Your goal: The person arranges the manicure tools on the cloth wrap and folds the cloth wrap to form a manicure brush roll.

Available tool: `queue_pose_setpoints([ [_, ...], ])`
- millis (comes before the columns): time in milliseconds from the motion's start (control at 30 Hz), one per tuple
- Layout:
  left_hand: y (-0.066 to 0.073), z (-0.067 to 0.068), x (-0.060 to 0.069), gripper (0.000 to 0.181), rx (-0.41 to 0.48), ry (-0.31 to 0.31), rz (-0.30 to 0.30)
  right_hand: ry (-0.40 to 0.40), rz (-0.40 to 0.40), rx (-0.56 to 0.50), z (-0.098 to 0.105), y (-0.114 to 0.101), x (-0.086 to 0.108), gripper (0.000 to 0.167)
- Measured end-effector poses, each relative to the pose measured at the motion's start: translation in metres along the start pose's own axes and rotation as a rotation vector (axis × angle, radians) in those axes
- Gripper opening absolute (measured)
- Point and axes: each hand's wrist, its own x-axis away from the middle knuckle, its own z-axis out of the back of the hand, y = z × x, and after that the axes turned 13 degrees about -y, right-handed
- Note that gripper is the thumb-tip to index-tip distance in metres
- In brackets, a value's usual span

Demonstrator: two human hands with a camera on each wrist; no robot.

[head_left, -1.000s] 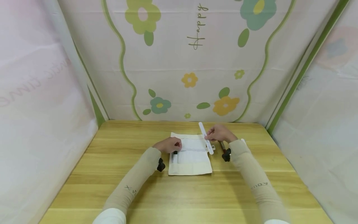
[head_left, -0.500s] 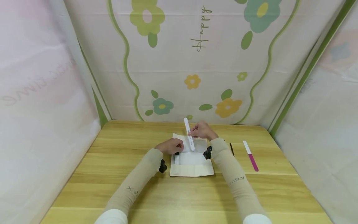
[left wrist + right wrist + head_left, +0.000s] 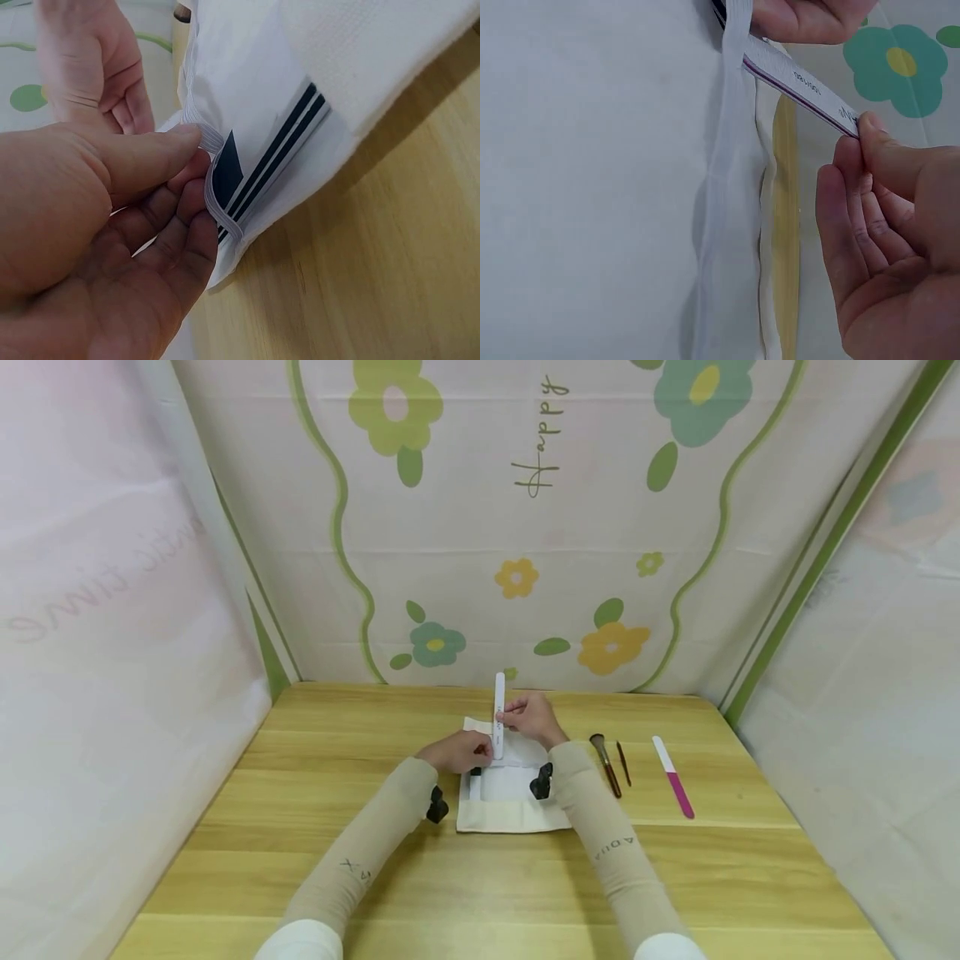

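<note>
My right hand (image 3: 534,718) pinches a white nail file (image 3: 499,693) between thumb and fingertips, holding it upright over the cream cloth roll-up pouch (image 3: 513,817). In the right wrist view, the nail file (image 3: 799,84) has printed lettering and a thin purple line along its edge. Its far end meets the pouch's white elastic band (image 3: 739,34); whether it is under the band is hard to tell. My left hand (image 3: 459,750) pinches that elastic band (image 3: 212,139) and lifts it. Black-and-white flat strips (image 3: 277,154) lie in the pouch beneath the band.
On the wooden table (image 3: 375,877), right of the pouch, lie a makeup brush (image 3: 606,767), a thin dark brush-like stick (image 3: 624,763) and a white-and-magenta file (image 3: 673,777). A flowered cloth (image 3: 450,527) hangs behind the table, with pale cloth on both sides.
My right hand has carried the nail file leftward from the pouch's right edge to beside my left hand, turning it from slanted to upright. The left hand stays at the elastic band.
</note>
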Motion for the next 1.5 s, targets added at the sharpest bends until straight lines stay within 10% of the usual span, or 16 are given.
queue_pose_setpoints([
  [1000, -0.004, -0.005, -0.004, 0.013, 0.026, 0.032, -0.045, -0.354, -0.227, 0.096, 0.000, 0.002, 0.020, 0.010],
  [1267, -0.007, -0.009, 0.001, 0.009, 0.021, 0.101, -0.147, -0.294, -0.272, 0.197, -0.004, -0.011, 0.018, 0.017],
  [1500, 0.009, -0.016, 0.021, 0.007, -0.153, 0.069, -0.180, -0.223, -0.265, 0.258, -0.005, -0.014, 0.010, 0.021],
])
